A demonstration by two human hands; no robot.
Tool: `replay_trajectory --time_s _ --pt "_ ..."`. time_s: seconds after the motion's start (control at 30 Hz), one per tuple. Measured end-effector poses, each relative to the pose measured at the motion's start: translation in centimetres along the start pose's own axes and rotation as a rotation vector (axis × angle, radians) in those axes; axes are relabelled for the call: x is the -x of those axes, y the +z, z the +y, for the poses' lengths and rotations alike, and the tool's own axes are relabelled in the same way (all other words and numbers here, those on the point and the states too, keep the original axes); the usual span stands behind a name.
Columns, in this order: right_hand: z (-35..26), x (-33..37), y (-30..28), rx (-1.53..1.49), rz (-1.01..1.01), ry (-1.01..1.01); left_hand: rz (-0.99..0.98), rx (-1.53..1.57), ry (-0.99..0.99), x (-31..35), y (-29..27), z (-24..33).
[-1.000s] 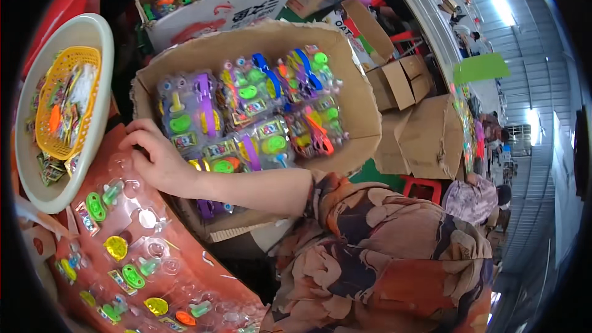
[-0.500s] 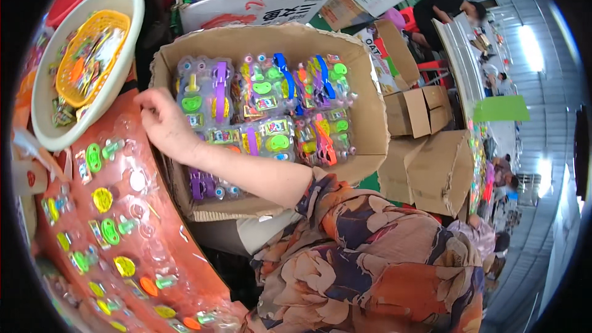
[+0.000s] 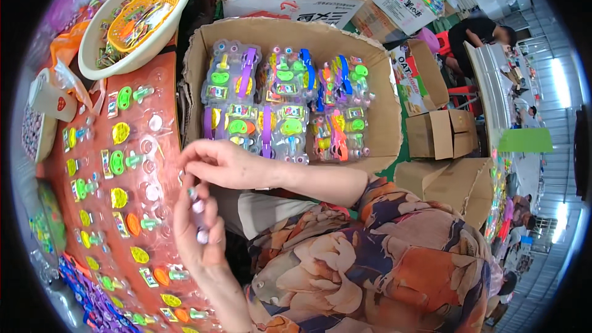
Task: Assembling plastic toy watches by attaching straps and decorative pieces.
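My left hand (image 3: 202, 225) comes up from the lower edge, palm turned up and fingers curled around several small pale balls (image 3: 198, 206) that look like toy eyeballs. Just above it, my right hand (image 3: 225, 163) has its thumb and fingertips pressed together, close to the left fingers. What is in that pinch, if anything, is too small to tell. Both hands are over the table's edge, beside clear plastic blister trays (image 3: 151, 163) laid out with green toy pacifiers (image 3: 117, 162), yellow discs (image 3: 119, 132) and little packets.
An open carton (image 3: 385, 86) beside the table holds stacked filled trays tied with purple, blue and orange bands. On the table's far end stands a cream basin (image 3: 179, 9) with a yellow basket (image 3: 117, 40) inside. A white cup (image 3: 52, 98) lies tilted at left. More cartons (image 3: 431, 132) stand farther right.
My right hand has drawn back from near the basin to the table's near edge. My left hand has come into view with the small balls. The view has shifted, showing more table.
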State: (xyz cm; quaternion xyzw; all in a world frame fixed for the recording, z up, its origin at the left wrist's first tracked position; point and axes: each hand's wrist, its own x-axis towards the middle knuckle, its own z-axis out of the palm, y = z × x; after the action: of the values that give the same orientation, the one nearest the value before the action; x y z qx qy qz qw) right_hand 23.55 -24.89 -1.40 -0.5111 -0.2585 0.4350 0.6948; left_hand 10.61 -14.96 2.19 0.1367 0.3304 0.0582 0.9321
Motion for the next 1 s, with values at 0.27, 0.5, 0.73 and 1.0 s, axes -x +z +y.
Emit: replay_trajectory --time_s 0.27,0.5,0.73,1.0 --pt "0.2 4.4 -3.0 0.495 -0.167 -0.162 -0.049 -0.247 0.012 -0.2 -3.4 -3.6" --pt "0.9 5.7 -3.5 0.429 -0.193 -0.109 -0.018 -0.339 -0.014 -0.7 -4.9 -4.5" --pt "1.1 6.5 -3.5 0.382 -0.081 -0.002 0.036 -0.319 0.047 -0.6 -4.8 -5.8" --pt "2.3 6.7 -3.2 0.49 -0.1 0.014 0.098 -0.415 0.083 -1.1 -6.7 -6.1"
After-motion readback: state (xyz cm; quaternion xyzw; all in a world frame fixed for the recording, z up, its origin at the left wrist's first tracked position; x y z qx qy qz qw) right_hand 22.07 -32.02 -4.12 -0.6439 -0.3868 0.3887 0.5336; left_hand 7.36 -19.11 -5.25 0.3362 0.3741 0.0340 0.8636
